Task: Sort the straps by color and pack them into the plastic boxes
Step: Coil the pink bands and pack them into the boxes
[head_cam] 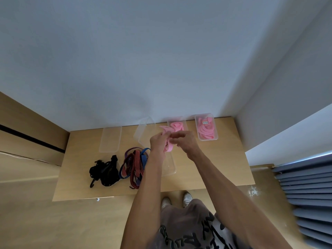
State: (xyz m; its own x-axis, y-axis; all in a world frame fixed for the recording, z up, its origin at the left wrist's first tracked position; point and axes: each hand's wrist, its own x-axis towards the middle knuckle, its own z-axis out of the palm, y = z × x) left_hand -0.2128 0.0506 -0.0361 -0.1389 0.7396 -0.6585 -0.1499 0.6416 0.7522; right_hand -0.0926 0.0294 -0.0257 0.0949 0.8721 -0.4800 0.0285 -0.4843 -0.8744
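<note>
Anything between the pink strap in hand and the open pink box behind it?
Nothing visible. Both hands, left and right, hold the pink strap just in front of the open box, which already holds pink straps.

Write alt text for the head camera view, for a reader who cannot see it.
Both hands, left hand and right hand, hold a pink strap above a wooden table. Behind them stand two clear boxes with pink straps: one partly hidden, one farther right. At left lie black straps and red-and-blue striped straps.
</note>
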